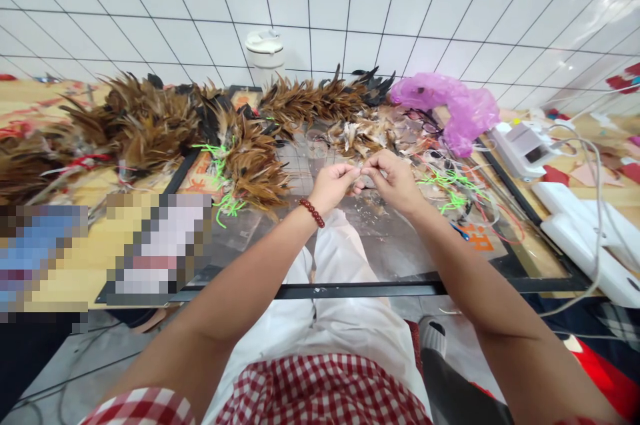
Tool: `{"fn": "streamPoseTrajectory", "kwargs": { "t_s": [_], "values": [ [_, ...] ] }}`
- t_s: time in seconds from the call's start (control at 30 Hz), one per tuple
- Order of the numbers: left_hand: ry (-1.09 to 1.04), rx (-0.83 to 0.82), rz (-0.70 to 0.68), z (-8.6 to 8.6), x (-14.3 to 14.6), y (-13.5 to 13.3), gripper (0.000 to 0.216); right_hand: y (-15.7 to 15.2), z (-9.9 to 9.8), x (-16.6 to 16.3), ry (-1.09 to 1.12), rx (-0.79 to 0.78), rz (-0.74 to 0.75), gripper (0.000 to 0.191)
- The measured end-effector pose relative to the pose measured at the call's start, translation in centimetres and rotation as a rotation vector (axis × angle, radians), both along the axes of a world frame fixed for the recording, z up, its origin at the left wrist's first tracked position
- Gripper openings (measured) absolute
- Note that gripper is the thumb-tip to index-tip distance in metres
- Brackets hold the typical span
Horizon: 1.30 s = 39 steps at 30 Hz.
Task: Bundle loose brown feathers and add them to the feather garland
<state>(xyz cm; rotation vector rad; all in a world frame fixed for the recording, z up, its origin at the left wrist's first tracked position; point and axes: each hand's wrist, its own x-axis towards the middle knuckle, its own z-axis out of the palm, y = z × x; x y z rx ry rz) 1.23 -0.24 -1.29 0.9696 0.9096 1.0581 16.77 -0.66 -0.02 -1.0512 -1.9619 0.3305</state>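
Above the glass-topped table [395, 258], my left hand [336, 186] and my right hand [393, 178] meet with fingertips pinched close together. Whatever lies between the fingers is too small to make out. A red bead bracelet [312, 213] circles my left wrist. Just beyond the hands lies a loose pile of brown and pale feathers [367, 136]. To the left sits a bundle of brown feathers [255, 161] with bright green ties [231, 205]. More green strings [453, 188] lie right of my right hand, among thin wires.
Feather garlands [315, 99] run along the back and left. A white lidded cup [265, 55] stands by the tiled wall. At the back right is a pink plastic bag [450, 101]; white power strips [590, 238] and cables line the right side. Two blurred-out rectangles cover the left front.
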Motion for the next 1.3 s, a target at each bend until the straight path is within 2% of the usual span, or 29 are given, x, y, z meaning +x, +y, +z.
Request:
{"fn": "streamPoseTrajectory", "kwargs": {
  "t_s": [0.3, 0.47, 0.57, 0.7, 0.8, 0.97, 1.1, 1.2, 1.3],
  "values": [
    [-0.031, 0.089, -0.042, -0.4, -0.1, 0.2, 0.017, -0.1, 0.3, 0.2, 0.098, -0.040, 0.007, 0.027],
    [-0.011, 0.103, -0.068, -0.5, 0.1, 0.2, 0.018, 0.6, -0.6, 0.2, 0.220, -0.132, -0.020, 0.024],
    [-0.014, 0.098, -0.070, -0.4, 0.1, 0.1, 0.020, 0.7, -0.9, 0.3, 0.299, -0.127, -0.057, 0.024],
    [-0.069, 0.064, -0.044, -0.4, 0.2, 0.0, 0.022, 0.5, -0.5, 0.5, 0.185, -0.060, 0.065, 0.031],
    [-0.112, 0.031, -0.014, -0.5, 0.1, 0.2, 0.023, 0.3, -0.4, 0.6, 0.123, -0.076, 0.150, 0.036],
    [-0.145, -0.001, -0.010, -0.5, 0.1, 0.2, 0.024, 0.6, -0.7, 0.9, 0.148, -0.127, 0.216, 0.038],
    [-0.138, 0.029, -0.036, -0.1, 0.0, 0.1, 0.026, 0.6, -0.7, 0.8, 0.240, -0.176, 0.183, 0.036],
    [-0.100, 0.065, -0.077, 0.3, -0.2, -0.1, 0.024, 0.5, -0.5, 0.6, 0.308, -0.202, 0.179, 0.028],
    [-0.060, 0.099, -0.110, 0.4, 0.0, -0.3, 0.021, 0.4, -0.3, 0.4, 0.347, -0.169, 0.196, 0.020]
  ]
}}
